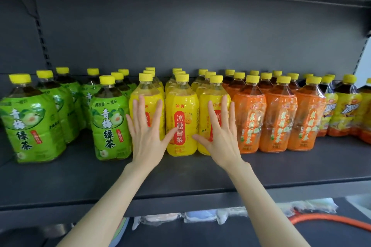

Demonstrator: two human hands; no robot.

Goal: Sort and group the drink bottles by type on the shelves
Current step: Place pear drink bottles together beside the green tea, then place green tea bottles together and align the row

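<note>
both forearms reach in over the shelf (180, 174), left hand (147, 136) and right hand (221, 138) flat, fingers spread, gripping nothing, palms on the outer yellow pear-drink bottles (181, 118). middle bottle sits between the thumbs, green tea bottles (108, 122) left of the left hand, orange bottles (277, 118) right of the right. best to push evenly, low on the labels, so rows slide back upright.

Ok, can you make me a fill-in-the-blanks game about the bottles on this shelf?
1. Both hands press flat on the ____ bottles.
2. Left of those stand the ____ bottles.
3. Every bottle cap here is ____.
4. The left hand and right hand are both ____, gripping nothing.

Missing words: yellow; green; yellow; open
</note>
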